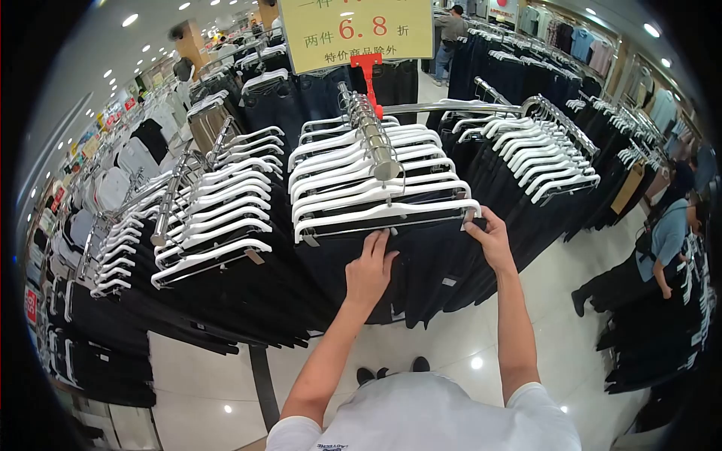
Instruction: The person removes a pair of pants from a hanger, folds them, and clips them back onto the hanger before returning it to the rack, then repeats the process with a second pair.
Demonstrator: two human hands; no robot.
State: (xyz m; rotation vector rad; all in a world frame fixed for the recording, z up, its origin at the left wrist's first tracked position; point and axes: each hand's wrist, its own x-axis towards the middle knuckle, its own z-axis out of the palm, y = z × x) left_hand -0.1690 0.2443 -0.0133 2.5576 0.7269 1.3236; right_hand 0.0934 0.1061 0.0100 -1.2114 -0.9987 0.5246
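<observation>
In front of me, a white clip hanger (387, 211) carries a pair of dark trousers (421, 252) at the near end of a chrome rail (382, 161). My left hand (367, 270) lies against the front of the trousers near the middle of the waistband, fingers stretched upward and thumb apart. At the hanger's right end, my right hand (492, 239) closes thumb and forefinger around the clip (469, 219) and the waistband corner. More white hangers with dark trousers sit close behind on the same rail.
A yellow sale sign (357, 34) on a red clamp (368, 71) rises above the rail. Trousers on white hangers (218, 218) flank me at left, and another row of hangers (545, 158) at right. A person in a blue top (669, 240) stands right; another person (450, 37) is farther back.
</observation>
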